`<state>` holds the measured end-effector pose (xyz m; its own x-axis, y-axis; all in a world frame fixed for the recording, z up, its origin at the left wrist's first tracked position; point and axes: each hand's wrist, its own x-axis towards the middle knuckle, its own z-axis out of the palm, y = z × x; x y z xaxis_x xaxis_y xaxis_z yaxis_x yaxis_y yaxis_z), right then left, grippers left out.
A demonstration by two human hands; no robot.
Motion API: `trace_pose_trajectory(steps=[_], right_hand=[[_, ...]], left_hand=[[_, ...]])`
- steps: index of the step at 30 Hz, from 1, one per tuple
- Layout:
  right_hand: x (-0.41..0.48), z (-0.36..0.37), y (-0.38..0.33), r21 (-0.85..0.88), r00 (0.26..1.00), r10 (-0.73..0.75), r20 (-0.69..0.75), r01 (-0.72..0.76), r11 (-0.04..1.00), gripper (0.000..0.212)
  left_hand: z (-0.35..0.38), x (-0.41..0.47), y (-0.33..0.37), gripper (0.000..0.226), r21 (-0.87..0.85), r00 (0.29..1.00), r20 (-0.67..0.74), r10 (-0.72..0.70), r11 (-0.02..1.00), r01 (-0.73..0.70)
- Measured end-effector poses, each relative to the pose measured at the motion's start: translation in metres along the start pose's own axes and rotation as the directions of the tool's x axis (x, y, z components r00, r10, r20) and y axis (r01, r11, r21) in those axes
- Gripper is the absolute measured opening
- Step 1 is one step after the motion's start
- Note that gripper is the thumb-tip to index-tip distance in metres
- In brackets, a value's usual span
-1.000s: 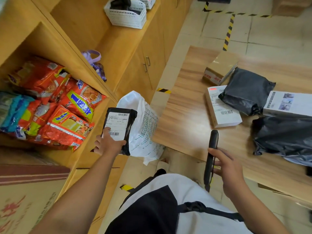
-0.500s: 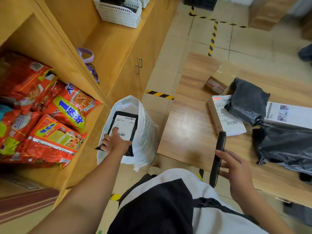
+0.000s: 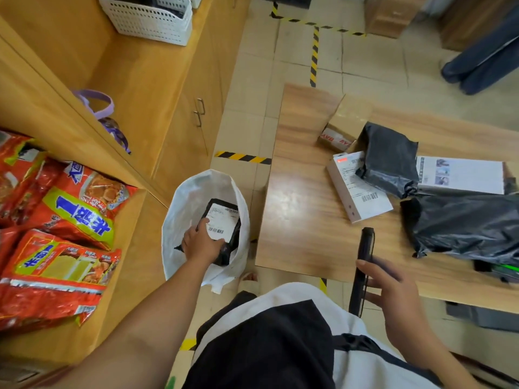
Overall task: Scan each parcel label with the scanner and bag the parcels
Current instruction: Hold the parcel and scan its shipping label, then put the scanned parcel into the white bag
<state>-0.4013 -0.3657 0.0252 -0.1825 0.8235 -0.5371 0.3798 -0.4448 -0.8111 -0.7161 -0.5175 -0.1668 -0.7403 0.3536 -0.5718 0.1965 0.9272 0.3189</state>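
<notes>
The left hand [image 3: 202,244] pinches a flat black white-labelled parcel [image 3: 223,220] inside a white plastic bag [image 3: 182,203], off the wooden table's [image 3: 303,220] left edge. The right hand [image 3: 393,287] curls round a slim black scanner [image 3: 365,254]. The bag's limp rim could fold and snag the parcel.

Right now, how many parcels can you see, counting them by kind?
Black plastic mailer bags: 3
White cardboard boxes: 2
Brown cardboard box: 1
Total: 6
</notes>
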Motion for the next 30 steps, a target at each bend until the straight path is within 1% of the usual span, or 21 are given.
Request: trace_pose_trajectory(steps=[2,3,5,6,8,11,15,17,19,21,23,24,27,30], right_hand=[[-0.001,0.000,0.000,0.005,1.000,0.007,-0.010,-0.007,1.000,0.023],[-0.001,0.001,0.001,0.008,1.000,0.011,-0.013,-0.011,1.000,0.022],[-0.002,0.002,0.002,0.016,1.000,0.016,-0.021,-0.016,1.000,0.022],[-0.002,0.003,0.002,0.017,1.000,0.016,-0.023,-0.015,1.000,0.023],[-0.001,0.005,0.002,0.007,1.000,0.012,-0.023,-0.012,1.000,0.023],[0.002,0.008,0.001,-0.009,1.000,0.016,-0.018,-0.016,1.000,0.025],[0.007,0.014,0.001,-0.028,1.000,0.019,0.000,-0.019,0.999,0.030],[0.008,0.018,0.001,-0.045,1.000,0.017,0.012,-0.016,0.999,0.034],[0.010,0.021,0.001,-0.063,1.000,0.018,0.024,-0.016,0.998,0.036],[0.012,0.024,0.000,-0.073,0.999,0.023,0.040,-0.020,0.997,0.034],[0.013,0.026,-0.001,-0.081,0.998,0.032,0.056,-0.027,0.996,0.031],[0.014,0.027,-0.001,-0.084,0.997,0.034,0.063,-0.029,0.996,0.030],[0.015,0.029,0.000,-0.101,0.996,0.033,0.081,-0.025,0.995,0.027],[0.017,0.031,0.003,-0.118,0.996,0.045,0.082,-0.036,0.992,0.030]], left_hand=[[0.012,-0.004,-0.001,0.065,0.096,0.994,0.108,0.012,0.995,-0.022],[0.017,-0.007,-0.001,0.057,0.096,0.980,0.197,0.020,0.995,-0.040],[0.029,-0.014,-0.001,0.045,-0.060,0.922,0.383,0.059,0.997,-0.039],[0.033,-0.019,-0.002,0.043,-0.127,0.895,0.437,0.092,0.991,-0.040],[0.040,-0.029,-0.004,0.042,-0.168,0.866,0.484,0.122,0.985,-0.045],[0.049,-0.037,-0.008,0.039,-0.182,0.873,0.466,0.144,0.981,-0.065],[0.051,-0.037,-0.011,0.039,-0.216,0.912,0.396,0.108,0.976,-0.022],[0.050,-0.034,-0.016,0.049,-0.155,0.939,0.342,0.032,0.988,0.023],[0.046,-0.032,-0.022,0.069,-0.038,0.955,0.278,-0.100,0.993,0.115],[0.042,-0.031,-0.031,0.095,0.025,0.938,0.268,-0.221,0.975,0.222],[0.040,-0.031,-0.042,0.115,-0.002,0.908,0.305,-0.288,0.953,0.303],[0.039,-0.030,-0.049,0.120,-0.029,0.895,0.328,-0.302,0.944,0.329],[0.043,-0.031,-0.068,0.122,-0.095,0.873,0.367,-0.321,0.921,0.379],[0.049,-0.033,-0.078,0.115,-0.117,0.877,0.318,-0.361,0.903,0.414]])
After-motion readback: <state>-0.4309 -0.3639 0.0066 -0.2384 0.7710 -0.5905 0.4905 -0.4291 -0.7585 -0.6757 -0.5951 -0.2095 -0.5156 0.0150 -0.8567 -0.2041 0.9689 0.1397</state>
